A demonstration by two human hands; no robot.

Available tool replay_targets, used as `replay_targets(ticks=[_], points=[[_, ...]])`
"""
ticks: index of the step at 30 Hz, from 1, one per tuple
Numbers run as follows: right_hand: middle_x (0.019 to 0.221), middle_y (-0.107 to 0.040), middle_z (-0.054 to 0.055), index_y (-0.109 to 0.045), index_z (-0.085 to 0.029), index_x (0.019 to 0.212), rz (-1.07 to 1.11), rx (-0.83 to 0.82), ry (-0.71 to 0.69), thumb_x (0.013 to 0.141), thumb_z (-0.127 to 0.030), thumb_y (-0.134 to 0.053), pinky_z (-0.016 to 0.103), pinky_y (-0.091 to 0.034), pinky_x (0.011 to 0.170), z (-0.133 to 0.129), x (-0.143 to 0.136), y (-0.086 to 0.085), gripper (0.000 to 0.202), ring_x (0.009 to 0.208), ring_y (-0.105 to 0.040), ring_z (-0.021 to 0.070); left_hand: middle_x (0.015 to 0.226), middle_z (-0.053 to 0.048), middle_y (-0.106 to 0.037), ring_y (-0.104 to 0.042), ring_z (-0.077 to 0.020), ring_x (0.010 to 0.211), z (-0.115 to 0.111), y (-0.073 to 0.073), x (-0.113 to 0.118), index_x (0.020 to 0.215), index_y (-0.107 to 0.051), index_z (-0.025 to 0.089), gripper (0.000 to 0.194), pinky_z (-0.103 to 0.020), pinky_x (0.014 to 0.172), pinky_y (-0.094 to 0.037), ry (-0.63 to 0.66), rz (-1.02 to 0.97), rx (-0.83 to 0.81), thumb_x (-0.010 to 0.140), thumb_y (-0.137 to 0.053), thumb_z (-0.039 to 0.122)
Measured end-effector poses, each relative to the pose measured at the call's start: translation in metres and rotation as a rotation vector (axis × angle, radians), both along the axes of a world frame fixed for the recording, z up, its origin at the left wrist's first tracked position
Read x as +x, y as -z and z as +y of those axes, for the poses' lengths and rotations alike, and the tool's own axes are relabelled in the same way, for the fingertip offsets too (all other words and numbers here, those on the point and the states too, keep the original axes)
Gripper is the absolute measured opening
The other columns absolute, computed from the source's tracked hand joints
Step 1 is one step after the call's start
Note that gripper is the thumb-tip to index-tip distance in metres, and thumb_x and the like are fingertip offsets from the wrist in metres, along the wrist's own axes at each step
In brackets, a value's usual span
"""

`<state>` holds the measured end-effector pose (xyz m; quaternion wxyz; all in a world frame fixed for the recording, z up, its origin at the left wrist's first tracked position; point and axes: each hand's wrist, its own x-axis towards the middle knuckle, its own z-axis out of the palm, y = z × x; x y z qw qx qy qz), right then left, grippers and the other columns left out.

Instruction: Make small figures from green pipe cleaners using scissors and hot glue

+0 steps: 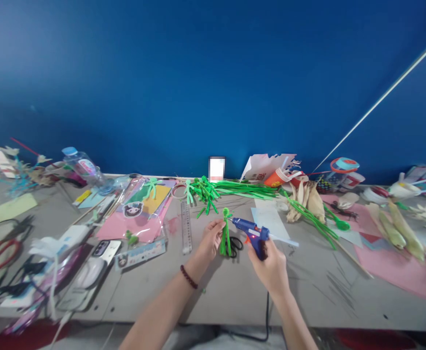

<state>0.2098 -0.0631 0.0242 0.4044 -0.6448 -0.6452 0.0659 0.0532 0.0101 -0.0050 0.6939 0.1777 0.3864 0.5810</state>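
Note:
My left hand (213, 239), a dark bead bracelet on its wrist, pinches a small bundle of green pipe cleaners (225, 241) with a rounded, curled top. In my right hand (271, 265) is a blue hot glue gun (251, 228), with a clear glue stick poking from its back and orange at the trigger. The nozzle points left, close to the bundle's upper part; whether it touches cannot be made out. Black-handled scissors (236, 247) lie on the table just behind the bundle, partly hidden. A heap of green pipe cleaner pieces (205, 192) lies beyond my hands.
A clear ruler (186, 228) and a roll of tape (178, 191) lie left of centre. Further left are a phone (91, 277), coloured paper (128, 228) and a plastic bottle (83, 165). Corn husks (315, 203) and pink paper (398, 274) are on the right. A black cord (267, 316) hangs at the front edge.

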Motion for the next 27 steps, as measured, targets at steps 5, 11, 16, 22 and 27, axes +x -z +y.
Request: replay_targets(ticks=[5, 11, 16, 22, 27], points=[[0.066, -0.067, 0.004, -0.058, -0.018, 0.091, -0.012, 0.0, 0.011, 0.079, -0.032, -0.052, 0.024, -0.049, 0.055, 0.0, -0.0004, -0.0032, 0.02, 0.057, -0.065, 0.0188, 0.049, 0.007, -0.05, -0.043, -0.0038, 0.043, -0.0011, -0.0049, -0.0013, 0.067, -0.06, 0.015, 0.033, -0.017, 0.043, -0.03, 0.017, -0.004, -0.03, 0.047, -0.084, 0.026], [0.065, -0.067, 0.003, -0.058, -0.019, 0.091, 0.001, -0.006, 0.004, 0.079, -0.032, -0.053, 0.024, -0.048, 0.054, -0.0009, 0.0004, -0.0024, 0.019, 0.056, -0.065, 0.0185, 0.048, 0.008, -0.049, -0.041, -0.0035, 0.04, -0.0016, -0.0065, -0.0028, 0.068, -0.059, 0.016, 0.035, -0.017, 0.039, -0.025, 0.015, 0.036, -0.043, 0.047, -0.084, 0.029], [0.067, -0.067, 0.003, -0.058, -0.018, 0.091, 0.005, -0.004, 0.012, 0.078, -0.032, -0.053, 0.023, -0.048, 0.055, -0.0013, -0.0003, -0.0053, 0.019, 0.057, -0.066, 0.0184, 0.049, 0.008, -0.05, -0.04, -0.0033, 0.04, -0.0001, -0.0039, -0.0022, 0.069, -0.059, 0.016, 0.036, -0.017, 0.038, -0.023, 0.007, 0.075, -0.025, 0.047, -0.083, 0.029], [0.067, -0.068, 0.003, -0.058, -0.018, 0.092, 0.016, -0.008, -0.015, 0.078, -0.031, -0.053, 0.024, -0.05, 0.056, -0.0024, -0.0016, -0.0069, 0.02, 0.058, -0.066, 0.0183, 0.048, 0.007, -0.049, -0.041, -0.0042, 0.041, -0.0004, -0.0072, -0.0013, 0.064, -0.058, 0.015, 0.033, -0.018, 0.04, -0.027, 0.005, 0.121, 0.017, 0.048, -0.083, 0.03], [0.072, -0.069, 0.003, -0.058, -0.019, 0.094, 0.024, -0.011, -0.033, 0.078, -0.029, -0.053, 0.023, -0.051, 0.059, -0.0034, -0.0042, -0.0057, 0.02, 0.06, -0.066, 0.0176, 0.051, 0.006, -0.053, -0.045, -0.0044, 0.044, 0.0006, -0.0033, 0.0002, 0.064, -0.059, 0.015, 0.032, -0.017, 0.043, -0.03, -0.017, 0.116, 0.024, 0.048, -0.083, 0.028]])
